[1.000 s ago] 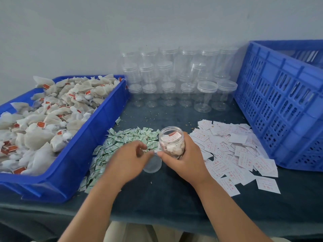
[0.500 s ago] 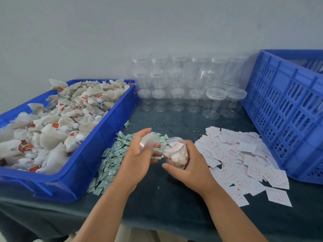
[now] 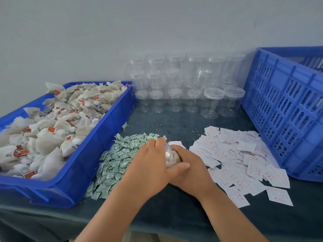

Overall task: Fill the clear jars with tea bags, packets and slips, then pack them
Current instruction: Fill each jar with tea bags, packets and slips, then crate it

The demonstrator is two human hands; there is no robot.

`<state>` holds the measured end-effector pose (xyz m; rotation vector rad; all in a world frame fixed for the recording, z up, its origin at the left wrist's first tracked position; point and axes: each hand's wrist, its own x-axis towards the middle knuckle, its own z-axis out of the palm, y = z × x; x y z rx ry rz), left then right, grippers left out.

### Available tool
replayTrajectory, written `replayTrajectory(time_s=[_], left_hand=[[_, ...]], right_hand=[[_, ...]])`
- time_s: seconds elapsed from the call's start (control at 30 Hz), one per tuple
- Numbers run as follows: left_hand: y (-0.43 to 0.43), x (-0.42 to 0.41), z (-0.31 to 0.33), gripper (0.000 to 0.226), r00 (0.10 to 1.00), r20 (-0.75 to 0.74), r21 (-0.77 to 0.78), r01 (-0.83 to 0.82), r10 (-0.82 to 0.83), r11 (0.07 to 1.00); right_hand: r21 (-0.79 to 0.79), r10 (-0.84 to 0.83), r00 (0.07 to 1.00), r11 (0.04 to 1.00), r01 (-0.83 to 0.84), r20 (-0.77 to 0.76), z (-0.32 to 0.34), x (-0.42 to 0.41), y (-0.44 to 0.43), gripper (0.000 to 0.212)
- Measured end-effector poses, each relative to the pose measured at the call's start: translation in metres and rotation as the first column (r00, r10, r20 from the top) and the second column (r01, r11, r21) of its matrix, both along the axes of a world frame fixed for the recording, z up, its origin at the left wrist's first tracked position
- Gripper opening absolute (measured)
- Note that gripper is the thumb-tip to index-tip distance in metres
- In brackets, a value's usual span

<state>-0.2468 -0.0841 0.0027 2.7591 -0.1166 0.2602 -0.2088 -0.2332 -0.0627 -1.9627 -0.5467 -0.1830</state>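
Head view only. Grips the jar [image 3: 173,158] in the right hand [image 3: 191,172], fingers wrapped round its body. Holds it tilted leftward, near the middle of the desk [image 3: 174,215], between the green packets [image 3: 113,161] and the white slips [image 3: 241,158]. Cups the left hand [image 3: 150,165] over the mouth, fingers curled on the clear lid [image 3: 167,149]. Looks like screwing it shut. Shows pale contents through the wall, probably tea bags.

May cross-thread if turned with the lid seated crooked on a tilted jar. May trap a slip or a bag string under the rim. Could slip from the grip, being smooth plastic, and scatter the piles below.

Leaves the tray [image 3: 97,151] at left, the empty jars [image 3: 183,91] at the far side and the crate [image 3: 286,109] at right, all apart from the hands.
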Motion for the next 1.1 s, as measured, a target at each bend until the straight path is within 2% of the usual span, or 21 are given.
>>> replayTrajectory(time_s=[0.07, 0.1, 0.17, 0.27, 0.4, 0.47, 0.57, 0.63, 0.7, 0.77, 0.87, 0.93, 0.97, 1.03, 1.1], left_hand=[[-0.008, 0.000, -0.002, 0.098, 0.999, 0.033, 0.038, -0.023, 0.022, 0.999], [-0.011, 0.001, -0.003, 0.093, 0.999, 0.051, -0.014, -0.018, 0.018, 1.000], [-0.017, 0.003, -0.004, 0.071, 0.997, 0.075, -0.237, 0.016, 0.002, 0.971], [-0.015, 0.008, -0.010, 0.035, 0.979, 0.205, -0.507, 0.118, -0.013, 0.854], [0.002, 0.011, -0.015, 0.020, 0.934, 0.292, -0.621, 0.350, -0.208, 0.701], [0.008, 0.011, -0.013, 0.016, 0.938, 0.259, -0.688, 0.348, -0.233, 0.637], [0.005, 0.008, -0.010, 0.035, 0.985, 0.149, -0.710, 0.164, -0.082, 0.684], [-0.005, 0.006, -0.009, 0.052, 0.997, 0.063, -0.712, 0.016, 0.041, 0.702], [-0.013, 0.006, -0.008, 0.049, 0.995, 0.022, -0.743, -0.047, 0.095, 0.667], [-0.013, 0.010, -0.008, 0.035, 0.999, 0.022, -0.788, -0.010, 0.044, 0.615], [-0.002, 0.014, -0.007, 0.031, 0.985, 0.049, -0.811, 0.137, -0.167, 0.568], [0.005, 0.015, -0.007, 0.043, 0.960, 0.061, -0.835, 0.199, -0.272, 0.513], [0.007, 0.016, -0.008, 0.052, 0.959, 0.064, -0.845, 0.198, -0.275, 0.496], [0.005, 0.016, -0.009, 0.065, 0.985, 0.047, -0.851, 0.125, -0.163, 0.510], [-0.006, 0.016, -0.008, 0.071, 0.999, -0.021, -0.836, -0.041, 0.042, 0.547]], right_hand=[[0.044, 0.022, 1.000, 0.999, -0.022, -0.008, 0.001, -0.001, 0.000, 0.027], [0.043, 0.018, 1.000, 0.999, -0.018, 0.000, 0.003, -0.001, 0.000, 0.025], [-0.007, -0.018, 0.999, 1.000, 0.019, 0.045, 0.006, -0.001, -0.002, 0.026], [0.094, 0.055, 0.998, 0.994, -0.055, -0.004, 0.009, -0.004, -0.005, 0.028], [0.217, 0.254, 0.955, 0.951, -0.219, -0.152, 0.018, -0.008, -0.006, 0.019], [0.230, 0.288, 0.940, 0.942, -0.244, -0.183, 0.021, -0.007, -0.005, 0.018], [0.230, 0.208, 0.959, 0.960, -0.162, -0.192, 0.020, -0.010, -0.002, 0.019], [0.117, 0.097, 0.990, 0.990, -0.085, -0.105, 0.015, -0.011, 0.001, 0.030], [0.068, 0.073, 0.995, 0.995, -0.068, -0.072, 0.014, -0.011, 0.002, 0.031], [0.160, 0.144, 0.977, 0.980, -0.119, -0.158, 0.018, -0.010, -0.004, 0.024], [0.302, 0.310, 0.906, 0.927, -0.221, -0.288, 0.022, -0.010, -0.011, 0.014], [0.292, 0.310, 0.899, 0.931, -0.220, -0.310, 0.021, -0.009, -0.012, 0.020], [0.281, 0.293, 0.905, 0.937, -0.207, -0.310, 0.020, -0.008, -0.010, 0.022], [0.258, 0.213, 0.938, 0.956, -0.142, -0.275, 0.018, -0.008, -0.004, 0.024], [0.207, 0.080, 0.980, 0.978, -0.041, -0.185, 0.017, -0.009, 0.000, 0.028]])
